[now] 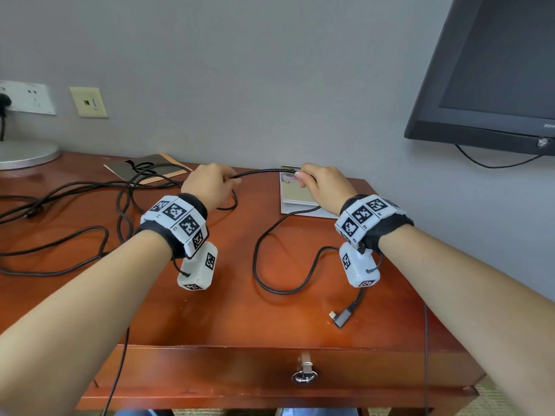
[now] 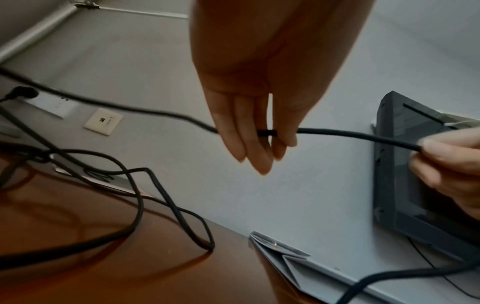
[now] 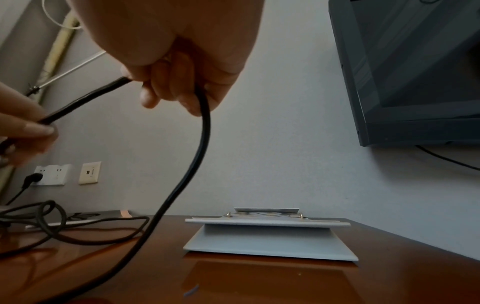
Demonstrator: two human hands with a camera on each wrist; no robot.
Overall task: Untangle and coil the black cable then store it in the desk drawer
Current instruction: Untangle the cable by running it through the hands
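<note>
The black cable (image 1: pixel 261 172) runs taut between my two hands above the back of the wooden desk (image 1: pixel 228 313). My left hand (image 1: pixel 231 180) pinches it, and the cable crosses behind the fingers (image 2: pixel 249 144) in the left wrist view. My right hand (image 1: pixel 301 178) grips it with curled fingers (image 3: pixel 168 86). From there the cable (image 3: pixel 202 144) hangs down, loops over the desk and ends in an angled plug (image 1: pixel 342 318) near the front. To the left, the rest of the cable lies in tangled loops (image 1: pixel 90 190). The desk drawer (image 1: pixel 240 370) is closed.
A grey folded stand (image 1: pixel 295 202) lies under my right hand by the wall. A brown booklet (image 1: pixel 150 169) and a round lamp base (image 1: pixel 27 151) sit at the back left. Wall sockets (image 1: pixel 27 97) are at the left, a dark monitor (image 1: pixel 495 70) at the upper right.
</note>
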